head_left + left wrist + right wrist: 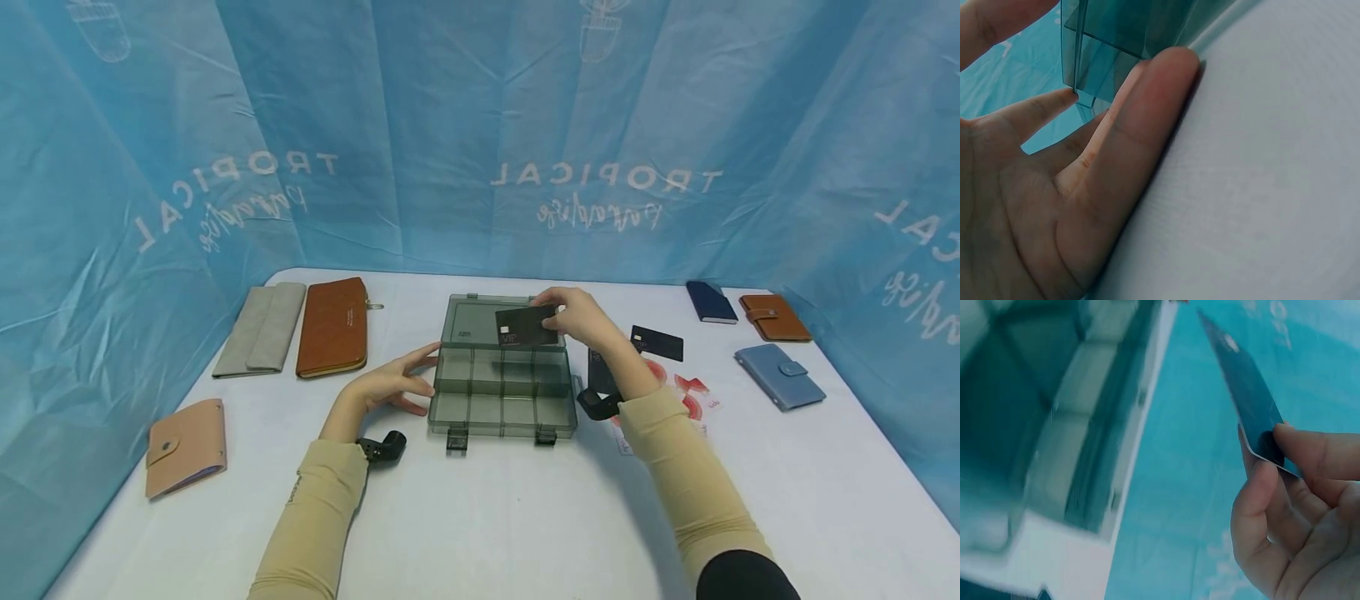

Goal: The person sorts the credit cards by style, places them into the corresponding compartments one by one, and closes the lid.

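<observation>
A black card (pixel 525 326) marked VIP, with a small chip, is pinched between the thumb and fingers of my right hand (pixel 581 317). It hangs over the back part of a grey-green clear plastic box (pixel 502 408), whose lid (pixel 480 321) lies back, showing divided compartments. In the right wrist view the card (pixel 1250 403) is tilted, with the thumb on one face. My left hand (pixel 390 382) has its fingers spread along the left side of the box. Seen from the left wrist, the fingertips are right at the box wall (pixel 1110 47).
Right of the box lie another black card (pixel 657 342), one partly under my right arm, and red-and-white printed cards (pixel 693 406). A blue card holder (pixel 780 377), brown wallet (pixel 776 317) and navy holder (pixel 711 302) sit far right. Left are a brown wallet (pixel 332 327), grey wallet (pixel 261 328) and tan holder (pixel 186 448).
</observation>
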### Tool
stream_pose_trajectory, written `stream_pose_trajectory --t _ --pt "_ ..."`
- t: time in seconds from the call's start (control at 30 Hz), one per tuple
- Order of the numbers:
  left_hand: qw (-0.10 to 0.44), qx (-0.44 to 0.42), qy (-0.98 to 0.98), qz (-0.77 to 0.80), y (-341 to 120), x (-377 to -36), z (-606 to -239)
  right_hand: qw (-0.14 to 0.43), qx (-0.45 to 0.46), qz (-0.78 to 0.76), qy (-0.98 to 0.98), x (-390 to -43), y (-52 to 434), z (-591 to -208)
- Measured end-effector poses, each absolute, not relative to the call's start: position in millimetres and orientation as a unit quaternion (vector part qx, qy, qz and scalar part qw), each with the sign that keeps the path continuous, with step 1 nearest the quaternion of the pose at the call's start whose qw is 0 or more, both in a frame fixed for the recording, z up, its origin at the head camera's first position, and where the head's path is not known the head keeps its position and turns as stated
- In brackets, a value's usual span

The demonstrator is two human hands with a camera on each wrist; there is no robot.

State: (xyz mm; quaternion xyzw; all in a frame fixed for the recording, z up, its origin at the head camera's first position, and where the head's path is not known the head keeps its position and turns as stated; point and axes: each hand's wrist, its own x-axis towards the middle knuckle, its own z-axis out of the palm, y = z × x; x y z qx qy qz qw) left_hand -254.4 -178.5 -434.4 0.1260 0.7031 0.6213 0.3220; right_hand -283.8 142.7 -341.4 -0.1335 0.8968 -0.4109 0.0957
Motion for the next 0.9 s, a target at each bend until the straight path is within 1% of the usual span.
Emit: stream_pose_trajectory --t 0.23,0.4,0.7,0.9 --pt "0.322 0.122 0.704 0.620 -177.6 -254.1 -433.7 0.157 -0.168 -0.389 0.892 -284.8 98.4 -351.2" --pt "0.322 0.118 0.705 0.621 -176.8 -253.9 -433.4 0.185 -0.179 -0.356 0.898 -288.3 79.8 -360.7" --pt "0.324 0.120 0.701 0.624 -177.1 -254.9 -433.9 0.190 -0.229 -0.278 0.913 -287.8 64.1 -376.2" --pt "0.326 0.125 0.698 0.625 -177.5 -255.0 -434.2 0.184 -0.256 -0.207 0.926 -282.6 60.2 -375.0"
